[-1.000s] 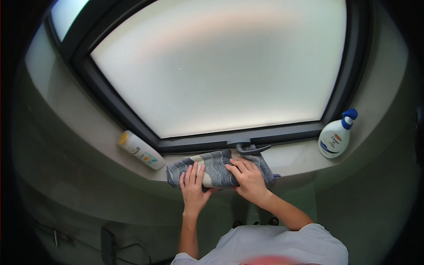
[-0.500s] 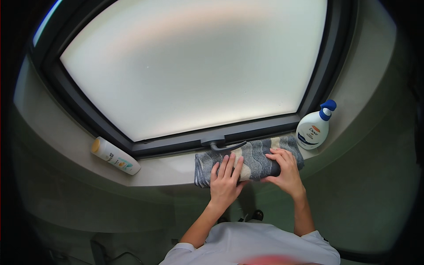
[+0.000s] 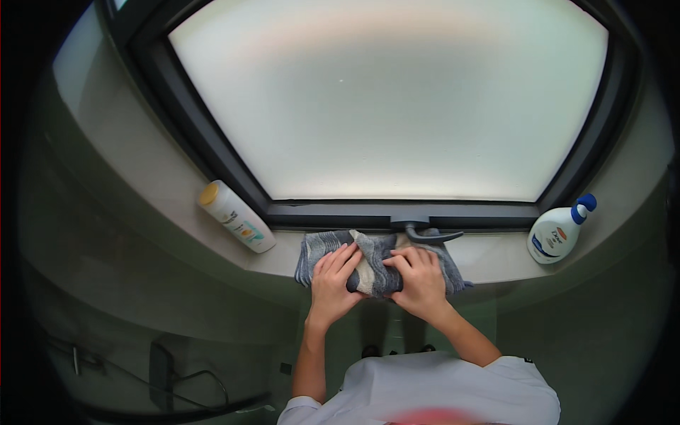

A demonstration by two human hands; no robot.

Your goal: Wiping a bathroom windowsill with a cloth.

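A folded towel [image 3: 370,265] in grey, dark blue and cream stripes lies on the window sill, wrinkled and bunched up between my hands. My left hand [image 3: 331,290] grips its left part, fingers over the top and thumb at the front edge. On the right part, my right hand [image 3: 422,283] holds it the same way, with fingers bent into the cloth. The towel's right end spreads out beyond that hand, and its back edge runs under the window handle [image 3: 432,236]. Parts of the cloth are hidden beneath both hands.
A white bottle with a yellow cap [image 3: 237,218] stands on the sill to the left. Far right is a white pump bottle with a blue top [image 3: 556,234]. Behind the sill rises a dark-framed frosted window [image 3: 397,106]. Shower fittings [image 3: 161,375] show at lower left.
The view has shifted, and the towel now lies farther left on the sill, nearer the yellow-capped bottle. My hands have drawn closer together, and the flat towel has become bunched.
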